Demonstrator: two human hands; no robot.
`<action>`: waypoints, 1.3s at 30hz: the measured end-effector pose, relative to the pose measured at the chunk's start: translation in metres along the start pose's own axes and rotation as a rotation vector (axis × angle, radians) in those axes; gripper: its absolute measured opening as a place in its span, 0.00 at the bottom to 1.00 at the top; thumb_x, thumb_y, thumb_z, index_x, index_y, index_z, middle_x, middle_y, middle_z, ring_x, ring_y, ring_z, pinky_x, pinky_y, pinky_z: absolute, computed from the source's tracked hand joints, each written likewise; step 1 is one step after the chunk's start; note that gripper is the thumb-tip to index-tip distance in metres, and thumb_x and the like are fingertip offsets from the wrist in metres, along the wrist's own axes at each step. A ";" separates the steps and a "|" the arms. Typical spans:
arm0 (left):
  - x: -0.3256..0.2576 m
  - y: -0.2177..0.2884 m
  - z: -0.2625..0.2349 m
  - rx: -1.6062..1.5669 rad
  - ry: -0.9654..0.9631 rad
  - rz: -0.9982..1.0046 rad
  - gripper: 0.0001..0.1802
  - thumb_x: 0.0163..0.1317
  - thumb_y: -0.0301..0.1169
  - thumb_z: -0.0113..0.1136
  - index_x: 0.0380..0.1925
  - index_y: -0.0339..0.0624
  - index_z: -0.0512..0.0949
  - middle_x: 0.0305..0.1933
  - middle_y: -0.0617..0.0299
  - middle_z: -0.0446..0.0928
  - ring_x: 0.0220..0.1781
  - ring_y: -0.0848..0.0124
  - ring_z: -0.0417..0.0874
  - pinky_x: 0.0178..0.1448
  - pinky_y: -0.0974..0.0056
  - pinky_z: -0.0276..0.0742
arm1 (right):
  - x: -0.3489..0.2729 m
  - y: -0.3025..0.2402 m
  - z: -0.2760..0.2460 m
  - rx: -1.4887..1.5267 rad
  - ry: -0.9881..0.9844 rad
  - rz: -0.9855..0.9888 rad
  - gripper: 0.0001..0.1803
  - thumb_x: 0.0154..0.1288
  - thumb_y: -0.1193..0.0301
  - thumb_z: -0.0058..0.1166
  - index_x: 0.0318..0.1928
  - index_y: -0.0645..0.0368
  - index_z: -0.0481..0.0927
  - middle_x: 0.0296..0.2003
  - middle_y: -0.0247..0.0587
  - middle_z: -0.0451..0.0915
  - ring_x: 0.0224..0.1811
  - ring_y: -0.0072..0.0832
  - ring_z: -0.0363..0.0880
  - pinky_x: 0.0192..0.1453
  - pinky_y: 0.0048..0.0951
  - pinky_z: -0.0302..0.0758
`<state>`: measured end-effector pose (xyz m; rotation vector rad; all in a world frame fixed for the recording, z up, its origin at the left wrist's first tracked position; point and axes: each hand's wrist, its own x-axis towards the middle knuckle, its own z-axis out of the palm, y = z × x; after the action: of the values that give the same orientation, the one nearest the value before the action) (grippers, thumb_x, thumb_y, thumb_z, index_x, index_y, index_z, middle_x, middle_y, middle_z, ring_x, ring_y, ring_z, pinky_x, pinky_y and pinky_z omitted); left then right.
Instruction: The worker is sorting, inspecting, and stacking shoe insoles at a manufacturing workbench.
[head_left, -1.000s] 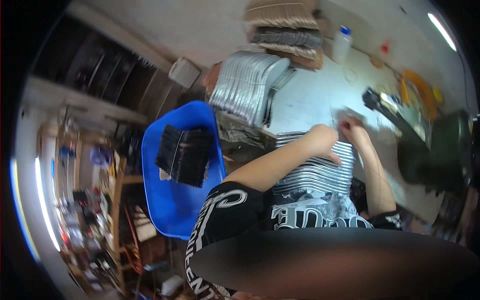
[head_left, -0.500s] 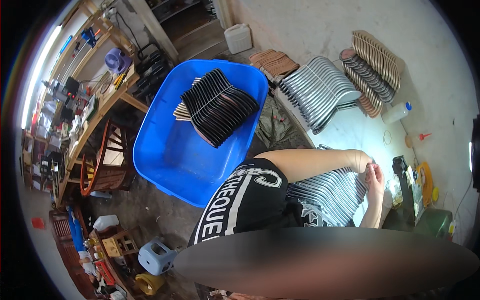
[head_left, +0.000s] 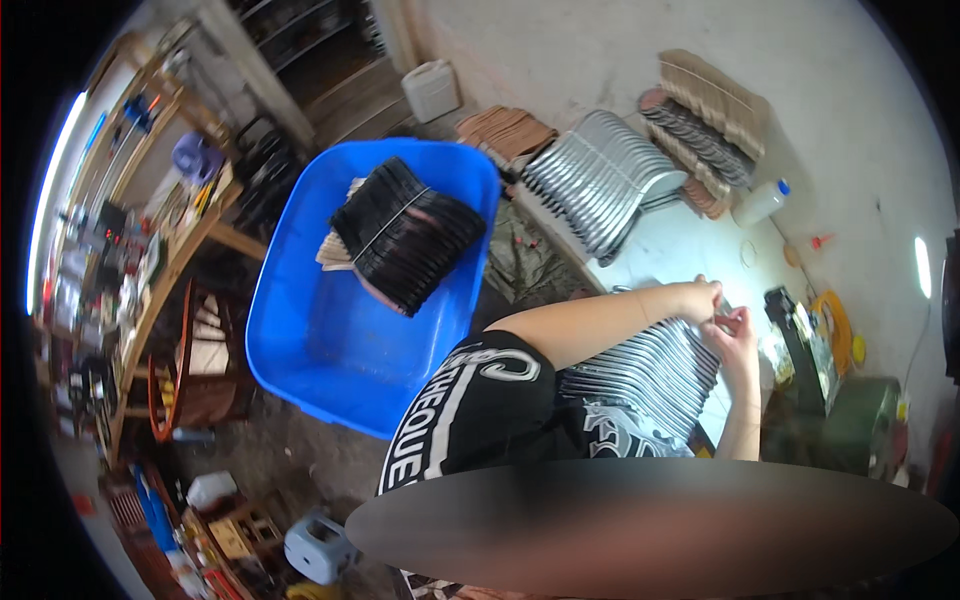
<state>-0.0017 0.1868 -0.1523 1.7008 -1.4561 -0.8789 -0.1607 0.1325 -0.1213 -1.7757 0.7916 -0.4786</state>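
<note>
My left hand [head_left: 702,298] and my right hand [head_left: 735,340] meet over the upper right end of a row of silver-grey, sole-shaped pieces [head_left: 660,370]. The fingers of both are bent in a pinch; anything between them is too small to make out. The row stands on edge on a white tabletop [head_left: 650,270], close against my body, with its near part hidden by my sleeve. Farther back, another silver row [head_left: 600,180] is bound with a thin band. A thin loop [head_left: 748,254] lies on the tabletop beyond my hands.
A large blue tub [head_left: 350,385] on the left holds a banded black bundle [head_left: 410,235] over pale pieces. Brown and tan stacks [head_left: 712,95] stand by the wall, beside a white bottle [head_left: 762,203]. Right of my hands is a dark upright device [head_left: 800,345] with a yellow coil [head_left: 832,330].
My view has shifted, so the scene sits differently. My hands have moved slightly apart from their earlier touching position, the left one now above and left of the right.
</note>
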 end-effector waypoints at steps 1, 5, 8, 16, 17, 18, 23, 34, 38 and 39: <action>0.005 0.005 0.001 0.021 -0.051 0.034 0.17 0.53 0.31 0.59 0.44 0.41 0.76 0.45 0.40 0.78 0.48 0.51 0.79 0.52 0.58 0.75 | -0.002 0.004 -0.011 -0.039 -0.024 -0.009 0.18 0.52 0.72 0.67 0.37 0.59 0.68 0.29 0.34 0.80 0.25 0.15 0.71 0.25 0.19 0.67; 0.003 -0.001 -0.007 -0.173 -0.228 0.183 0.10 0.62 0.32 0.51 0.35 0.38 0.78 0.35 0.51 0.79 0.36 0.63 0.79 0.43 0.61 0.76 | 0.001 -0.008 -0.006 -0.234 -0.143 0.046 0.14 0.56 0.71 0.59 0.40 0.67 0.78 0.29 0.33 0.78 0.32 0.16 0.74 0.37 0.20 0.71; 0.001 -0.004 -0.005 -0.144 -0.242 0.182 0.15 0.65 0.35 0.49 0.32 0.36 0.80 0.29 0.56 0.80 0.33 0.67 0.78 0.41 0.63 0.75 | 0.003 -0.006 -0.010 -0.454 -0.188 -0.041 0.18 0.56 0.64 0.61 0.39 0.68 0.80 0.29 0.35 0.80 0.31 0.21 0.75 0.37 0.25 0.72; 0.004 0.008 -0.005 -0.157 -0.427 0.075 0.22 0.70 0.45 0.48 0.33 0.36 0.79 0.25 0.64 0.76 0.27 0.77 0.71 0.34 0.70 0.70 | 0.009 0.015 -0.013 -0.305 -0.264 -0.037 0.33 0.48 0.59 0.70 0.50 0.64 0.71 0.38 0.44 0.79 0.42 0.27 0.77 0.47 0.30 0.74; 0.006 0.005 -0.001 -0.266 -0.397 0.068 0.20 0.71 0.44 0.47 0.37 0.36 0.77 0.28 0.64 0.76 0.29 0.77 0.72 0.35 0.70 0.71 | 0.011 0.020 -0.012 -0.202 -0.240 -0.089 0.34 0.48 0.58 0.70 0.50 0.64 0.71 0.38 0.44 0.79 0.41 0.27 0.77 0.47 0.30 0.74; 0.006 0.000 0.002 -0.376 -0.365 0.054 0.18 0.71 0.43 0.47 0.42 0.37 0.75 0.32 0.65 0.76 0.31 0.78 0.72 0.36 0.71 0.71 | 0.012 0.026 -0.009 -0.101 -0.214 -0.142 0.35 0.48 0.58 0.70 0.51 0.64 0.70 0.38 0.43 0.79 0.41 0.27 0.76 0.47 0.29 0.74; 0.001 0.008 -0.012 -0.446 -0.367 -0.047 0.18 0.72 0.46 0.44 0.47 0.45 0.71 0.40 0.65 0.74 0.41 0.77 0.72 0.41 0.70 0.70 | 0.024 0.039 -0.015 0.077 -0.254 0.084 0.32 0.55 0.55 0.67 0.50 0.65 0.71 0.35 0.42 0.79 0.36 0.24 0.77 0.44 0.27 0.75; -0.012 0.028 -0.025 -0.339 -0.380 -0.154 0.28 0.72 0.54 0.38 0.39 0.42 0.79 0.56 0.48 0.67 0.64 0.58 0.64 0.71 0.59 0.52 | 0.010 -0.002 -0.024 -0.221 -0.414 0.054 0.41 0.43 0.54 0.74 0.52 0.64 0.68 0.41 0.46 0.77 0.45 0.33 0.77 0.51 0.31 0.74; -0.009 0.025 -0.023 -0.305 -0.371 -0.181 0.28 0.72 0.52 0.37 0.43 0.41 0.79 0.57 0.47 0.64 0.65 0.56 0.61 0.71 0.57 0.51 | 0.009 0.009 -0.024 -0.178 -0.404 -0.042 0.45 0.42 0.55 0.73 0.57 0.64 0.65 0.41 0.44 0.76 0.44 0.33 0.77 0.51 0.32 0.74; -0.009 0.024 -0.022 -0.312 -0.343 -0.181 0.28 0.72 0.51 0.37 0.43 0.40 0.79 0.57 0.47 0.65 0.65 0.56 0.62 0.71 0.57 0.52 | 0.008 0.008 -0.024 -0.149 -0.390 -0.073 0.46 0.42 0.55 0.73 0.59 0.63 0.64 0.43 0.45 0.76 0.45 0.33 0.77 0.52 0.32 0.74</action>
<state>0.0037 0.1955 -0.1203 1.5123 -1.3029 -1.4736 -0.1733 0.1089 -0.1210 -1.9600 0.4994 -0.1128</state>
